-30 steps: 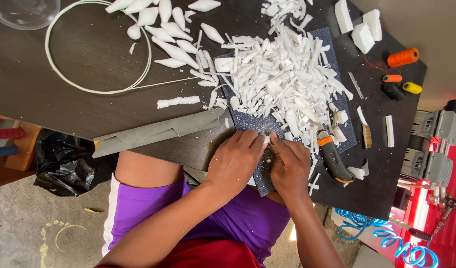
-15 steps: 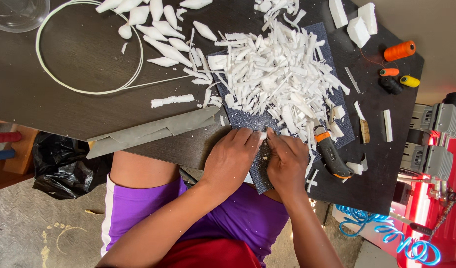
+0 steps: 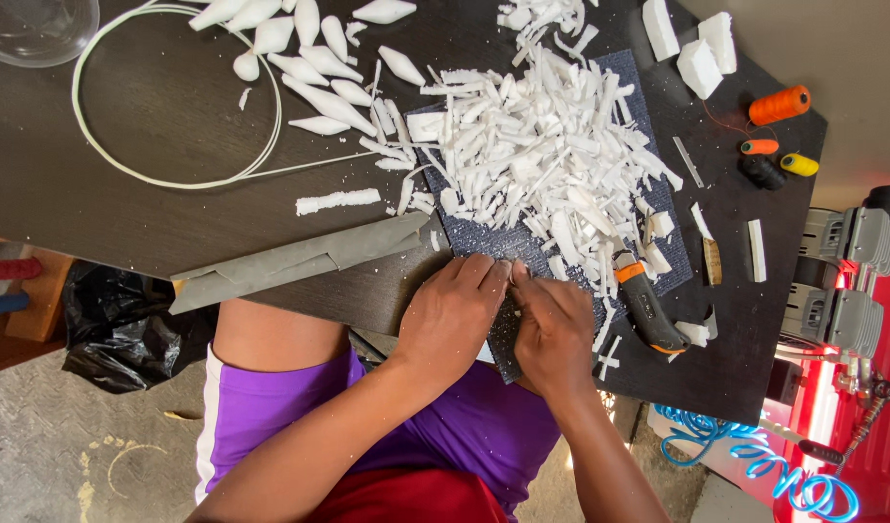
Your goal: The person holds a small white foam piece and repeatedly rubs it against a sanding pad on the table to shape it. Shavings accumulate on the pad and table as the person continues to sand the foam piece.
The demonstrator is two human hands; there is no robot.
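Foam piece, small and white, is all but hidden between the fingertips of both hands at the near edge of the dark cutting mat (image 3: 561,242), which lies on the dark counter (image 3: 125,194). The left hand (image 3: 452,315) is curled, fingers bent down onto the mat edge; the right hand (image 3: 558,329) is curled close against it, the two touching at the fingertips (image 3: 511,276). Whether either one holds a blade I cannot tell. If a blade is in there, fingers packed this tightly could be nicked by a slip. The heap of white foam shavings (image 3: 552,165) sits just beyond the hands and could spill off the mat with a careless sweep. The utility knife with the orange band (image 3: 648,310) lies just beside the right hand, near the counter's edge, where a bump of the wrist might knock it off. The carved foam spindles (image 3: 309,68) lie well apart, safe from the hands.
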